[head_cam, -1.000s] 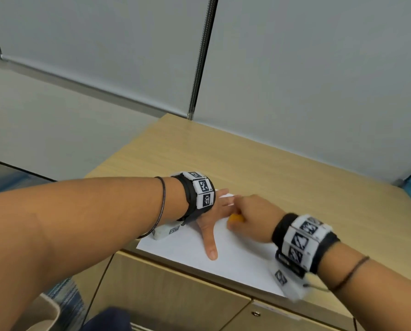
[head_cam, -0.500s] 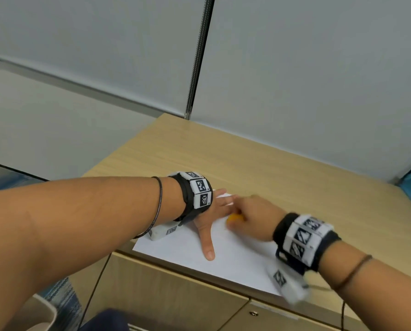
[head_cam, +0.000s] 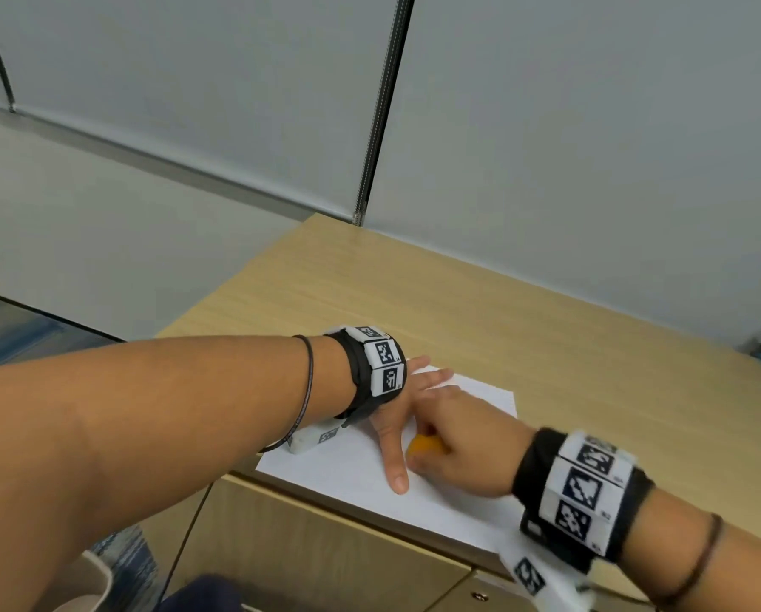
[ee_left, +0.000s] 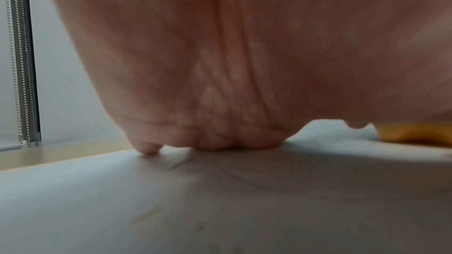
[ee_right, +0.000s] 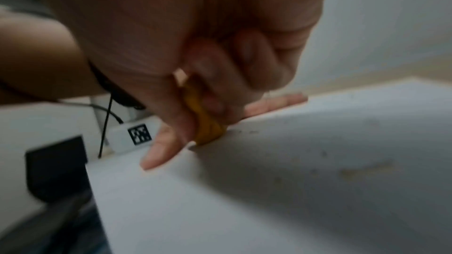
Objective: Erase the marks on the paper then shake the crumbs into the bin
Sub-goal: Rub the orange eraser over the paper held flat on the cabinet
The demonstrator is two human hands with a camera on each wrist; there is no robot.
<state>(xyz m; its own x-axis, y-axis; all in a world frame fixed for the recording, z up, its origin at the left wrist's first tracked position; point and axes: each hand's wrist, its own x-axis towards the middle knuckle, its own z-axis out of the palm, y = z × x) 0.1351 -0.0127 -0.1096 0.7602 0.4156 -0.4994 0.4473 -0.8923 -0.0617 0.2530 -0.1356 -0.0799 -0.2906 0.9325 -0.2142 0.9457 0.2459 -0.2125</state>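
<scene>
Your left hand (head_cam: pixel 396 417) lies flat on paper (head_cam: pixel 348 466), fingers straight and spread, thumb pointing to lower middle of head frame. Your right hand (head_cam: pixel 462 452) curls around orange eraser (head_cam: pixel 425 444), pinching it between thumb and fingertips; eraser tip presses on sheet just right of your left thumb. Paper sits at near edge of wooden desk (head_cam: pixel 458 302), centre of frame. In right wrist view, eraser (ee_right: pixel 208 128) touches paper (ee_right: pixel 269 200); faint specks and smudge (ee_right: pixel 362 169) at right. Pale bin rim (head_cam: pixel 91 580) at lower left.
</scene>
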